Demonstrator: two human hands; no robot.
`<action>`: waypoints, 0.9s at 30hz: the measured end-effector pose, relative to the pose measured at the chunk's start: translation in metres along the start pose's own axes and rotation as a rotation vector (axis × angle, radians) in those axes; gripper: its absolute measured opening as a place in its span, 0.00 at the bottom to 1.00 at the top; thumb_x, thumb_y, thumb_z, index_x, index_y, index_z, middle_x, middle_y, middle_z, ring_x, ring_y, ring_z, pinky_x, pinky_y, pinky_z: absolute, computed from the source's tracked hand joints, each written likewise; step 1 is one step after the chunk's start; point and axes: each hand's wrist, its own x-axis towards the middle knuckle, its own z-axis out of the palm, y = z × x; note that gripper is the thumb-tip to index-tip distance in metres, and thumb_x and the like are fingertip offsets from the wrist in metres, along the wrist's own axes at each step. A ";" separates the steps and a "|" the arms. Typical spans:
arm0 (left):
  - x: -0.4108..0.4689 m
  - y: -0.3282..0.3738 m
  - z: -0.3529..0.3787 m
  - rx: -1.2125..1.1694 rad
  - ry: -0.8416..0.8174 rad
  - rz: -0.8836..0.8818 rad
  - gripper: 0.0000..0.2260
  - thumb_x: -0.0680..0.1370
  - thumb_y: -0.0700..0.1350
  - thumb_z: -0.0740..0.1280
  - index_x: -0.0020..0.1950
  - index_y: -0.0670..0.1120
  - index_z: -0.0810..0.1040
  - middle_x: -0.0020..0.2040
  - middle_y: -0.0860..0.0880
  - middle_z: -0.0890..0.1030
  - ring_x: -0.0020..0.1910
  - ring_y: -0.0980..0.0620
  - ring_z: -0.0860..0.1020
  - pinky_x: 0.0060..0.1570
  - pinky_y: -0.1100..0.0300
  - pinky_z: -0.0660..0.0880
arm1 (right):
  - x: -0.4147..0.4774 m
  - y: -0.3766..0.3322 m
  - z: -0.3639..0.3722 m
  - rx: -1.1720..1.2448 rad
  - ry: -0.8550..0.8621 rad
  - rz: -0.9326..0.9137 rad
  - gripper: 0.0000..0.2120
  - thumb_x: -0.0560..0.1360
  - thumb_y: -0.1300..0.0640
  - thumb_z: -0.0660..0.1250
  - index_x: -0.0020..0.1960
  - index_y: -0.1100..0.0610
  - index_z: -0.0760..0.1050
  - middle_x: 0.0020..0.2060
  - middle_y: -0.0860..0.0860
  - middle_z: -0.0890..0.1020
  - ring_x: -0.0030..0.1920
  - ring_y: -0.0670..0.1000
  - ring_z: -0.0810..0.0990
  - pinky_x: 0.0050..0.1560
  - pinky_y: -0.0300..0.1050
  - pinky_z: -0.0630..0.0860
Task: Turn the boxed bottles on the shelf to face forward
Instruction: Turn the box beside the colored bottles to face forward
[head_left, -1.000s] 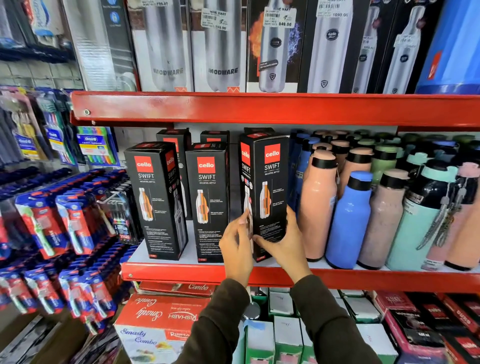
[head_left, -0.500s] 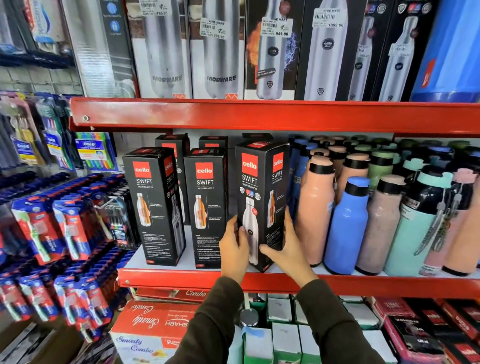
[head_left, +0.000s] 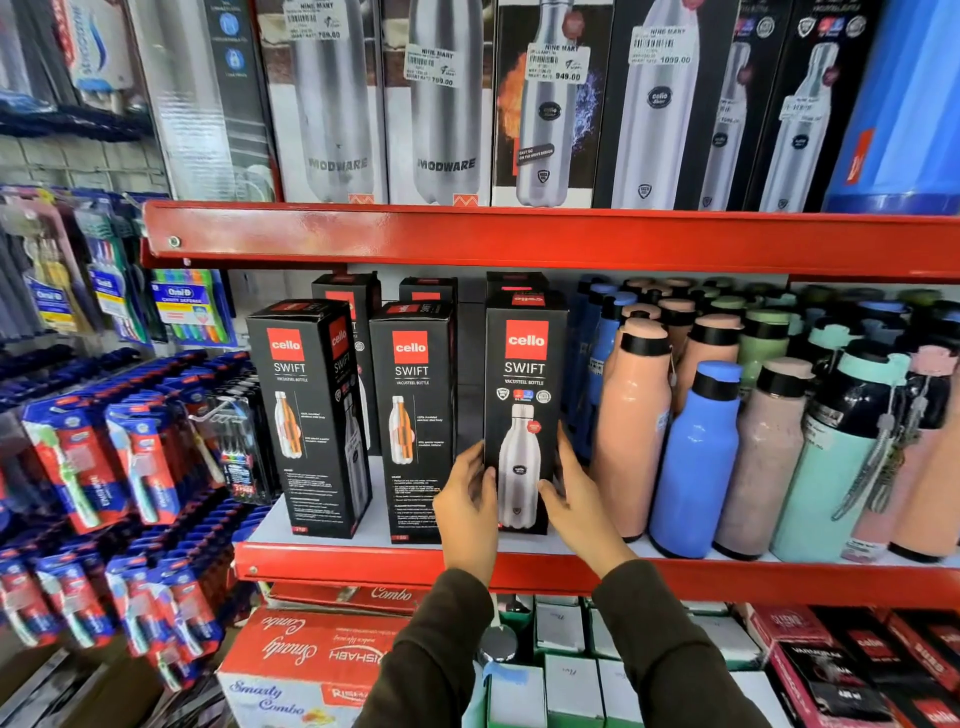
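Note:
Three black boxed bottles stand in the front row on the red shelf (head_left: 363, 564). The right box (head_left: 523, 374) shows its steel-bottle face squarely to me. My left hand (head_left: 467, 506) grips its lower left edge and my right hand (head_left: 576, 499) its lower right edge. The middle box (head_left: 413, 415) shows a face with an orange cutaway bottle. The left box (head_left: 306, 415) stands turned, one corner toward me, two faces showing. More black boxes (head_left: 345, 293) stand behind them.
Loose bottles crowd the shelf right of the boxes, a peach one (head_left: 631, 431) and a blue one (head_left: 696, 462) nearest. A red upper shelf (head_left: 519, 239) hangs overhead with tall boxes. Toothbrush packs (head_left: 104, 457) hang at left. Cartons (head_left: 311, 660) sit below.
The right box has been rotated in my hands: earlier a corner pointed at me with two faces showing, and now the steel-bottle face points straight forward. Both hands stay on its lower edges.

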 end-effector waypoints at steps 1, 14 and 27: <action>0.000 -0.001 0.000 0.004 -0.002 -0.003 0.17 0.80 0.36 0.65 0.67 0.49 0.76 0.59 0.53 0.81 0.56 0.75 0.77 0.60 0.76 0.72 | 0.000 0.000 0.001 -0.008 0.002 0.001 0.38 0.79 0.67 0.61 0.79 0.41 0.46 0.72 0.37 0.60 0.76 0.43 0.61 0.78 0.52 0.60; -0.002 -0.008 0.004 0.045 -0.014 -0.016 0.18 0.79 0.33 0.64 0.67 0.48 0.76 0.58 0.53 0.81 0.55 0.75 0.77 0.63 0.64 0.74 | 0.000 0.005 0.006 -0.018 0.048 0.024 0.38 0.79 0.70 0.58 0.77 0.41 0.47 0.73 0.43 0.64 0.71 0.39 0.62 0.73 0.39 0.59; -0.015 0.001 -0.001 0.162 -0.056 0.041 0.21 0.81 0.38 0.63 0.73 0.49 0.70 0.67 0.50 0.78 0.65 0.56 0.76 0.69 0.57 0.73 | -0.011 0.019 0.015 -0.052 0.333 0.017 0.18 0.76 0.64 0.69 0.63 0.55 0.72 0.55 0.49 0.79 0.56 0.48 0.80 0.59 0.43 0.78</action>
